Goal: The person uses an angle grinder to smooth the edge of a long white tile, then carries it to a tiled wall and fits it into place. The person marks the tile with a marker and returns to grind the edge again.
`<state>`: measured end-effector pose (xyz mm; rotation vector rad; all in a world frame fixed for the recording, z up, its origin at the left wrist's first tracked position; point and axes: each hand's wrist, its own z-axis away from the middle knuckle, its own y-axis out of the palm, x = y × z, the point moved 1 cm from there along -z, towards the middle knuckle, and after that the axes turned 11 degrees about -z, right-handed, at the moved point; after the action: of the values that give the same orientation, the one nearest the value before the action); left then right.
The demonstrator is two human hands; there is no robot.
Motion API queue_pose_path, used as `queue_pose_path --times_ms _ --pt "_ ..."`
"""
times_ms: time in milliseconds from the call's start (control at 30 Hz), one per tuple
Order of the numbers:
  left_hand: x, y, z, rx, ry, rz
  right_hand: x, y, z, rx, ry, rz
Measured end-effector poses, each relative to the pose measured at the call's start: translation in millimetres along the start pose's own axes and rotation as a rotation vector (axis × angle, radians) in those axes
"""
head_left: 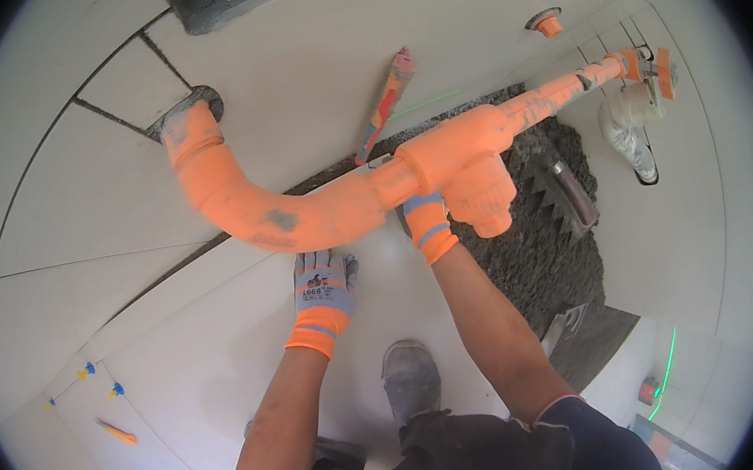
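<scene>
A large white floor tile (250,338) lies near the person, its far edge under a bright orange drain pipe (301,208), smeared with grey mortar, that curves from a wall hole on the left to a fat junction (470,167) right of centre. The left hand (323,287), in a grey and orange glove, rests flat with fingers spread on the tile. The right hand (425,221) reaches under the pipe; whether it grips anything cannot be told. Dark combed mortar (549,236) lies to the right.

We are in a bathroom under construction: large white floor tiles (180,363), wet grey mortar (546,255), orange drain pipes (302,210) and blue tile spacers (88,369).
</scene>
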<state>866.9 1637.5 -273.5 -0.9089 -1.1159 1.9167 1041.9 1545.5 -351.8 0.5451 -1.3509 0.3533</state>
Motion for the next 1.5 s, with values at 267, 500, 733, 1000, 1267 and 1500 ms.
queue_pose_path --times_ms 267,500,733,1000,1267,1500 --pt "-1 -2 -3 0.037 -0.015 0.033 -15 -1 8 0.045 -0.035 -0.012" --pt "-1 4 -1 -0.006 -0.026 0.040 -87 -45 -7 0.092 0.076 -0.212" --pt "-4 -2 -2 0.122 -0.055 0.029 -97 -48 -1 0.073 -0.287 1.008" --pt "-5 -5 -1 0.109 -0.063 0.048 -47 -23 7 0.016 -0.176 0.500" --pt "-4 0 -1 0.078 -0.051 0.023 -97 -41 -1 0.058 -0.007 -0.341" --pt "-2 0 -2 0.042 -0.037 0.043 -98 -34 -43 0.391 -1.257 0.018"
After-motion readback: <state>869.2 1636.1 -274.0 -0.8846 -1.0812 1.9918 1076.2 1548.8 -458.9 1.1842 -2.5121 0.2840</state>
